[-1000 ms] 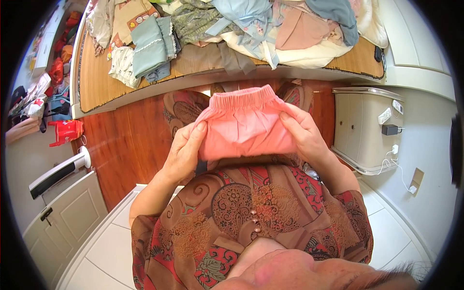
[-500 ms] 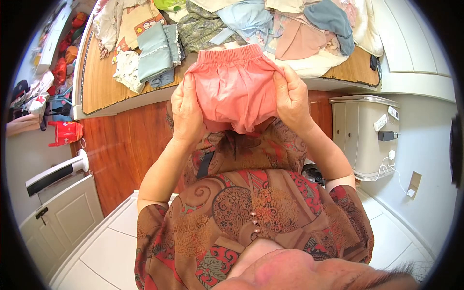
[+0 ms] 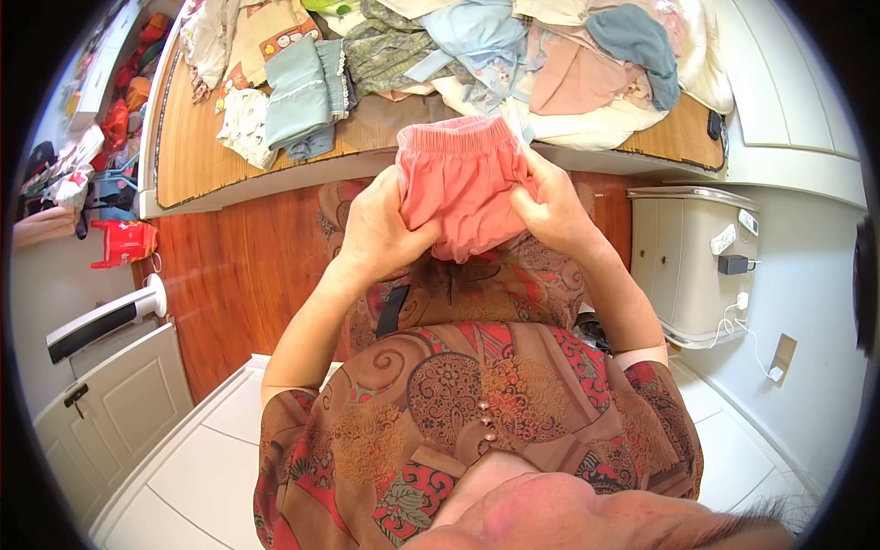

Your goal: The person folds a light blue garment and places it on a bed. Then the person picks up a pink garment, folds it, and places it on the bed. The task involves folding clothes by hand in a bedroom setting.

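A pair of coral-pink shorts with a gathered elastic waistband hangs between my hands, waistband toward the bed. My left hand grips its left side, thumb lying across the front. On the opposite side my right hand pinches the fabric, thumb in front and fingers behind. The cloth is bunched and creased in the middle. Beyond it, folded light-teal clothes with lace trim lie on the bed's wooden-slat mat.
Heaped clothes cover the bed's far part, among them a green patterned garment, a light-blue one and a dusty-pink one. A beige cabinet stands at right. A white tower fan and red bag are at left.
Both hands have come closer together, bunching the shorts narrower. The waistband has dropped lower and nearer to me, and my left thumb now lies across the front.
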`<state>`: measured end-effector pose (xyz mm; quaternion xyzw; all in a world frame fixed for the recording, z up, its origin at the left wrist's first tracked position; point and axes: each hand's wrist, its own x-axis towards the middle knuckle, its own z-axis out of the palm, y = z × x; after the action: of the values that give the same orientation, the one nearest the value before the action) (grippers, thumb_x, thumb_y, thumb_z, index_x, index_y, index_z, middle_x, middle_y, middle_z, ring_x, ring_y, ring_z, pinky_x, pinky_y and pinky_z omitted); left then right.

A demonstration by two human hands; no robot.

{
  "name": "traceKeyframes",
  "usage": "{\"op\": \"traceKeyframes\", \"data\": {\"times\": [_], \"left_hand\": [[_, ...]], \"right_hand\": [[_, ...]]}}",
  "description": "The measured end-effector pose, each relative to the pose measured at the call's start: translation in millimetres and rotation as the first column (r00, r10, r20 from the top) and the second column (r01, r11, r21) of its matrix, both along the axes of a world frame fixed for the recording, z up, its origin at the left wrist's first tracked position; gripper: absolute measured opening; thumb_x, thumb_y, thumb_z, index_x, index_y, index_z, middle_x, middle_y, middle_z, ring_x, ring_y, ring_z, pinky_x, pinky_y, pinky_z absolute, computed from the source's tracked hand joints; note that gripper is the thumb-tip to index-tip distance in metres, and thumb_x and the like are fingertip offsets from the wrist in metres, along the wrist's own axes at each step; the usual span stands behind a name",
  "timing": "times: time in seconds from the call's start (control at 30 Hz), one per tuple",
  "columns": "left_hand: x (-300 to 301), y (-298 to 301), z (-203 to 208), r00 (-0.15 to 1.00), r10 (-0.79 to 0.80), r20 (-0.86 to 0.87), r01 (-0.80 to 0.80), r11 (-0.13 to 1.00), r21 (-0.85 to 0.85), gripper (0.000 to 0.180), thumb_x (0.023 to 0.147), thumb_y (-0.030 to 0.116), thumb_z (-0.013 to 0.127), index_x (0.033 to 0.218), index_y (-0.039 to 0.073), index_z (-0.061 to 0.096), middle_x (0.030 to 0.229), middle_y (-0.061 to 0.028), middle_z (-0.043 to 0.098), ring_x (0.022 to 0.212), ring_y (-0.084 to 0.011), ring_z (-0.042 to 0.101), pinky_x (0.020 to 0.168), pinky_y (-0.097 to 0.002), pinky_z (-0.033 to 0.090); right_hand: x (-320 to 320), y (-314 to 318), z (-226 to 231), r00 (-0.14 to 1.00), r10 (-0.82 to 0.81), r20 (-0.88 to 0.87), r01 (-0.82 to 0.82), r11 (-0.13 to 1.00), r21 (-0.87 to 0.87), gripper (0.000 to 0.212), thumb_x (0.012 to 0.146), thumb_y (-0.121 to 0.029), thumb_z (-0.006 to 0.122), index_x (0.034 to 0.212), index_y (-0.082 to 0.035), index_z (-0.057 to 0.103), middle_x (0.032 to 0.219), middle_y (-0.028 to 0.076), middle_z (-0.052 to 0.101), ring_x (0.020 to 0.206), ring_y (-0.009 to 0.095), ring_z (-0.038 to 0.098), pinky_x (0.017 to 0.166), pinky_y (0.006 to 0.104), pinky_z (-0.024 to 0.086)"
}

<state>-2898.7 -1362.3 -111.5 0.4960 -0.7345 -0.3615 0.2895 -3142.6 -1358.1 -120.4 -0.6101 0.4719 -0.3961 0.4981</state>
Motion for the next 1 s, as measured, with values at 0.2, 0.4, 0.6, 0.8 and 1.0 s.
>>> {"op": "traceKeyframes", "data": {"times": [0.2, 0.4, 0.6, 0.8, 1.0], "left_hand": [[10.7, -9.0, -23.4, 0.979, 0.183, 0.086, -0.164, 0.967, -0.192, 0.018, 0.08, 0.0, 0.059, 0.097, 0.003, 0.061, 0.081, -0.0207, 0.062, 0.074, -0.0394, 0.062, 0.069, -0.0404, 0.051], [13.1, -15.9, -32.2, 0.903, 0.305, -0.303, -0.235, 0.94, 0.248, 0.013, 0.098, 0.006, 0.055, 0.105, 0.001, 0.064, 0.088, -0.0059, 0.068, 0.077, -0.012, 0.06, 0.073, -0.0266, 0.048], [-12.0, -17.9, -29.0, 0.594, 0.395, -0.7, -0.307, 0.916, 0.257, 0.023, 0.108, 0.017, 0.046, 0.116, 0.002, 0.062, 0.107, -0.0002, 0.065, 0.096, -0.0057, 0.057, 0.088, -0.0226, 0.046], [-9.8, -24.1, -19.8, 0.539, 0.439, -0.719, -0.151, 0.89, 0.43, 0.035, 0.108, 0.027, 0.044, 0.12, -0.001, 0.061, 0.111, -0.0052, 0.067, 0.096, -0.0099, 0.062, 0.087, -0.0262, 0.051], [-24.3, -17.8, 1.1, 0.472, 0.445, -0.761, 0.078, 0.839, 0.539, 0.043, 0.099, 0.024, 0.062, 0.134, 0.0, 0.054, 0.123, -0.0085, 0.065, 0.108, -0.0148, 0.064, 0.096, -0.0316, 0.051]], "right_hand": [[-6.7, 5.7, -5.9, 0.992, 0.038, 0.12, -0.055, 0.988, 0.141, 0.044, 0.083, 0.008, 0.042, 0.124, 0.005, 0.057, 0.107, 0.012, 0.064, 0.111, 0.016, 0.058, 0.1, 0.03, 0.043], [-10.3, -0.9, -12.9, 0.985, -0.172, 0.009, 0.172, 0.984, 0.042, 0.032, 0.096, 0.005, 0.043, 0.125, 0.002, 0.057, 0.108, 0.002, 0.064, 0.093, 0.008, 0.053, 0.082, 0.0245, 0.044], [10.4, -4.4, -0.1, 0.899, -0.419, -0.124, 0.387, 0.896, -0.219, 0.02, 0.102, -0.006, 0.048, 0.117, 0.0, 0.06, 0.085, 0.007, 0.061, 0.078, 0.009, 0.051, 0.071, 0.026, 0.045], [0.8, -16.6, -13.2, 0.933, -0.336, 0.131, 0.346, 0.936, -0.061, 0.024, 0.1, -0.01, 0.057, 0.119, 0.004, 0.059, 0.094, 0.007, 0.064, 0.088, 0.011, 0.055, 0.08, 0.0285, 0.047], [6.3, -7.7, 0.2, 0.997, -0.026, -0.079, 0.022, 0.998, -0.054, 0.072, 0.083, -0.011, 0.071, 0.146, 0.005, 0.038, 0.142, 0.021, 0.05, 0.132, 0.027, 0.049, 0.11, 0.0356, 0.038]]}}
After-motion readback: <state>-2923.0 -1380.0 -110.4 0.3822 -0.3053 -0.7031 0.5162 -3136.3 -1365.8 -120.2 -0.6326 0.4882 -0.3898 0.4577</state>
